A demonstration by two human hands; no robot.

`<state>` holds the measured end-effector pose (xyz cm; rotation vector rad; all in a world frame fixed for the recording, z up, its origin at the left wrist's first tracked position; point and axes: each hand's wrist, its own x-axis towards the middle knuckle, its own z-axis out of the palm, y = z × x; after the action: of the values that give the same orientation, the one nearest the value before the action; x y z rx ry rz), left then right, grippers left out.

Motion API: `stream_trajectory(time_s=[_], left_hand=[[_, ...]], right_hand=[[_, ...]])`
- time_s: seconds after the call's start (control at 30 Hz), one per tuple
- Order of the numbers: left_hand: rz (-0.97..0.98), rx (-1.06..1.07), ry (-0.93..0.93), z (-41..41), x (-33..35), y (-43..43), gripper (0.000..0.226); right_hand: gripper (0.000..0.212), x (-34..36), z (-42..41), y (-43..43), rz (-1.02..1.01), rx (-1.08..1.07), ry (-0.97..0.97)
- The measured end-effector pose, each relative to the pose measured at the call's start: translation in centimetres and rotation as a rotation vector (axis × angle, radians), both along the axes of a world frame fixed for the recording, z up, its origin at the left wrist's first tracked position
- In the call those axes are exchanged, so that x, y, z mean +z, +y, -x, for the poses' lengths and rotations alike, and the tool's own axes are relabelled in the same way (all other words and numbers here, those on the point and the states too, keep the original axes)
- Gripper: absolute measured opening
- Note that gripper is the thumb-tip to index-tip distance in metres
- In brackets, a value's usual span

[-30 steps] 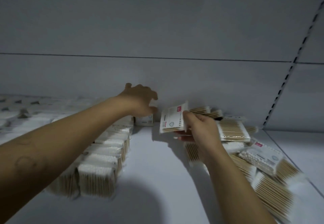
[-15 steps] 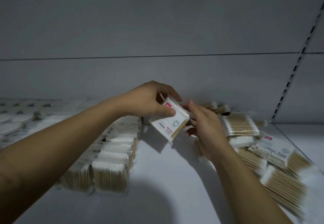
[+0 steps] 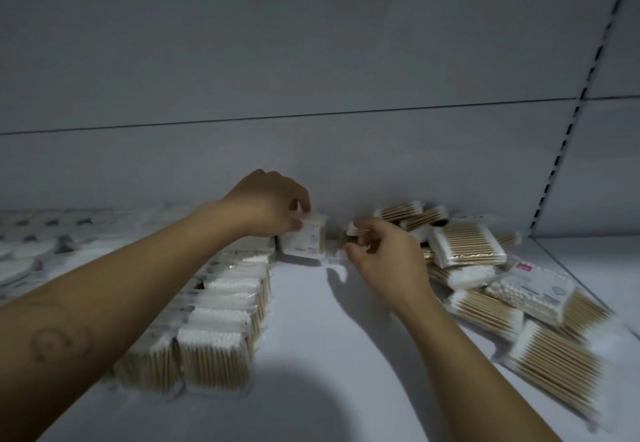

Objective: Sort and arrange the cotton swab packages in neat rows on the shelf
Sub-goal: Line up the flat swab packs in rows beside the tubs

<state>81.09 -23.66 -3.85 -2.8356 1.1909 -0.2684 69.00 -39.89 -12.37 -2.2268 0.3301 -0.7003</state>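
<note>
While the left hand (image 3: pixel 273 207) pinches the upright package (image 3: pixel 308 239) below its knuckles, it should seat it square against the row (image 3: pixel 225 303) — just beside, the right hand (image 3: pixel 384 258) pinches a second package (image 3: pixel 351 233).

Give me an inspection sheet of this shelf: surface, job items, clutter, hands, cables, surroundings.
Surface: white shelf, dimly lit.
Job's things: neat rows of swab packages at left; standing package at the back.
Clutter: loose pile of packages at right.
Hands: left hand has its grip on the standing package; right hand pinches another package.
Cables: nothing seen.
Surroundings: grey back panel, slotted upright.
</note>
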Motion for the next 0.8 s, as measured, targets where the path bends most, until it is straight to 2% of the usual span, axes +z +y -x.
stream_trajectory(time_s=[0.13, 0.23, 0.4, 0.5, 0.53, 0.67, 0.8], left_hand=[[-0.105, 0.098, -0.075, -1.5, -1.6, -0.7, 0.024], [-0.115, 0.133, -0.100, -1.7, -1.9, -1.5, 0.008], [-0.260, 0.182, -0.185, -1.7, -2.5, -2.5, 0.008], [-0.279, 0.176, -0.182, -1.4, -2.3, -2.8, 0.007], [-0.271, 0.181, -0.167, -1.2, -2.1, -2.6, 0.010], [-0.296, 0.229, -0.054, -0.1, -2.0, -1.8, 0.049], [-0.233, 0.157, -0.078, 2.5, -1.8, -2.0, 0.057]], right_hand=[[0.022, 0.0, -0.1, -0.7, 0.036, -0.009, 0.044], [0.021, 0.1, -0.1, -0.9, 0.031, 0.006, 0.057], [0.018, 0.4, 0.1, -1.8, 0.018, -0.009, 0.039], [0.016, 1.1, 0.5, -2.5, 0.025, -0.009, 0.033], [0.016, 1.3, 0.6, -2.8, 0.026, -0.002, 0.035], [0.020, 2.5, 0.7, -4.1, 0.014, 0.037, 0.049], [0.023, 4.7, 0.3, -4.4, 0.142, 0.099, 0.133]])
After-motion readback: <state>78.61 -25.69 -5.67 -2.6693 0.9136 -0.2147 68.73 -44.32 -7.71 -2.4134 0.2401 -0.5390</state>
